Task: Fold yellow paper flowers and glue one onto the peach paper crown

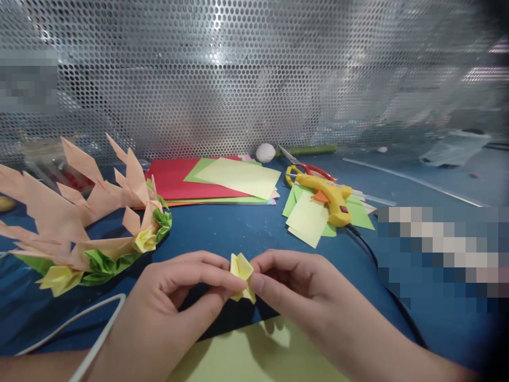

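Between my two hands is a small folded yellow paper flower [241, 267], held above the blue table. My left hand [191, 297] pinches it from the left, its index finger lying across the front. From the right, my right hand [296, 281] grips its edge between thumb and fingers. Below my hands lies a pale yellow-green sheet of paper [254, 353]. Off to the left stands a ring of folded peach paper [59, 212], trimmed with green paper leaves [105, 265] and yellow paper flowers like the held one [145, 241].
A yellow glue gun [324, 191] rests on small green and yellow papers [308, 217], its black cord running right. Scissors [306, 168] lie behind it. Coloured sheets [175, 178] are stacked at the back before a perforated metal panel [222, 79]. A white cable [105, 329] passes my left forearm.
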`<state>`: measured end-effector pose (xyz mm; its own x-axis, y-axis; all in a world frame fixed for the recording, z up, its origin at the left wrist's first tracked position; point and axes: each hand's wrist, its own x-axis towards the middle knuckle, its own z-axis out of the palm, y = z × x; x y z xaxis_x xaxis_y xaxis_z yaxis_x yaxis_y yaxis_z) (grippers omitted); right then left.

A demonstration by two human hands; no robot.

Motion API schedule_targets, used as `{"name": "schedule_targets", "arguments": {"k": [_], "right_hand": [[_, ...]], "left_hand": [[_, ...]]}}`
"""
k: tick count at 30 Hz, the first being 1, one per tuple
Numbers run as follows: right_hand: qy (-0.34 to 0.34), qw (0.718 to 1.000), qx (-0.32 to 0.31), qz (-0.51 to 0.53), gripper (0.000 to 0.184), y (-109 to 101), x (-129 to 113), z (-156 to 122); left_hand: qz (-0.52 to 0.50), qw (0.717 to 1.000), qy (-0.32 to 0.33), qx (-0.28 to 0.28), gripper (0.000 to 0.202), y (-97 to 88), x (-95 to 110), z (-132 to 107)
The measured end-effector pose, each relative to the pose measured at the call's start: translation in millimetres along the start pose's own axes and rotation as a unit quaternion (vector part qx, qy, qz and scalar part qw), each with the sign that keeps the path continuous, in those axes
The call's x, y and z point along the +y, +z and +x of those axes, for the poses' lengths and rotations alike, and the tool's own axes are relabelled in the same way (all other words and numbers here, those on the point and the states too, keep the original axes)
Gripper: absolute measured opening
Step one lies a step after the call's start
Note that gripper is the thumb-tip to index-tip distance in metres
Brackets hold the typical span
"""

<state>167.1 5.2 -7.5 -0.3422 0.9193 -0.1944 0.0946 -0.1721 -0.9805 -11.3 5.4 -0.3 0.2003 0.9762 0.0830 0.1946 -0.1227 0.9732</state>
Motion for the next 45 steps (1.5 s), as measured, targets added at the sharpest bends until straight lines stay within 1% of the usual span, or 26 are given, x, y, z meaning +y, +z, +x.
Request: {"name": "schedule_targets", "arguments": {"k": [5, 10, 14, 16, 17, 19, 20, 22, 26, 29, 31, 34, 37, 40, 42, 45], "right_hand": [[0.001, 1.000, -0.005, 0.001, 0.019, 0.9, -0.5, 0.0], [0.013, 0.999, -0.021, -0.023, 0.016, 1.1, -1.9, -1.7], [-0.002, 0.998, -0.032, -0.046, 0.012, 1.0, -0.5, -1.7], [-0.023, 0.999, -0.009, -0.047, 0.008, 2.6, 0.8, -2.4], [-0.037, 0.998, 0.013, -0.044, 0.010, 3.8, 1.6, -3.2], [-0.059, 0.996, 0.055, -0.030, 0.019, 6.0, 3.3, -5.3], [-0.064, 0.996, 0.064, -0.020, 0.024, 6.7, 4.2, -6.3], [-0.069, 0.996, 0.053, 0.009, 0.029, 7.0, 5.5, -7.4], [-0.065, 0.994, -0.007, 0.082, 0.022, 3.6, 3.9, -4.1], [-0.033, 0.988, -0.027, 0.148, 0.023, 1.0, 0.1, -0.3], [-0.014, 0.986, -0.030, 0.164, 0.022, -0.1, -1.4, 0.2], [-0.005, 0.991, -0.033, 0.126, 0.017, -0.8, -0.6, -1.9], [-0.019, 0.997, -0.022, 0.072, 0.009, 1.0, 1.3, -4.8], [-0.043, 0.998, 0.032, 0.016, 0.001, 6.1, 0.7, -7.2], [-0.062, 0.996, 0.067, -0.022, 0.006, 9.8, -0.8, -8.6], [-0.093, 0.988, 0.100, -0.078, 0.010, 13.5, -3.1, -10.2]], "left_hand": [[-0.054, 0.997, -0.030, 0.035, 0.028, 5.6, 5.8, 0.0], [-0.104, 0.992, -0.066, -0.032, 0.020, 0.0, 2.5, 3.6], [-0.153, 0.983, -0.093, -0.048, 0.018, -3.4, -1.6, 6.3], [-0.177, 0.978, -0.098, -0.052, 0.019, -3.4, -3.3, 6.0], [-0.184, 0.977, -0.099, -0.052, 0.019, -3.3, -4.1, 5.7], [-0.193, 0.975, -0.099, -0.045, 0.020, -3.3, -5.5, 5.3], [-0.196, 0.975, -0.098, -0.042, 0.020, -3.4, -6.1, 5.4], [-0.205, 0.973, -0.097, -0.040, 0.019, -3.7, -7.0, 6.1], [-0.227, 0.967, -0.101, -0.049, 0.019, -4.6, -7.5, 7.9], [-0.248, 0.962, -0.102, -0.060, 0.020, -4.8, -7.2, 7.8], [-0.272, 0.953, -0.110, -0.080, 0.019, -4.6, -6.6, 7.1], [-0.290, 0.943, -0.128, -0.101, 0.018, -4.0, -5.9, 6.6], [-0.271, 0.948, -0.136, -0.093, 0.018, -3.1, -6.2, 7.8], [-0.243, 0.958, -0.127, -0.082, 0.018, -2.3, -6.6, 9.0], [-0.210, 0.969, -0.106, -0.073, 0.019, -2.3, -6.2, 8.9], [-0.134, 0.988, -0.066, -0.046, 0.021, -2.9, -3.8, 7.7]]}}
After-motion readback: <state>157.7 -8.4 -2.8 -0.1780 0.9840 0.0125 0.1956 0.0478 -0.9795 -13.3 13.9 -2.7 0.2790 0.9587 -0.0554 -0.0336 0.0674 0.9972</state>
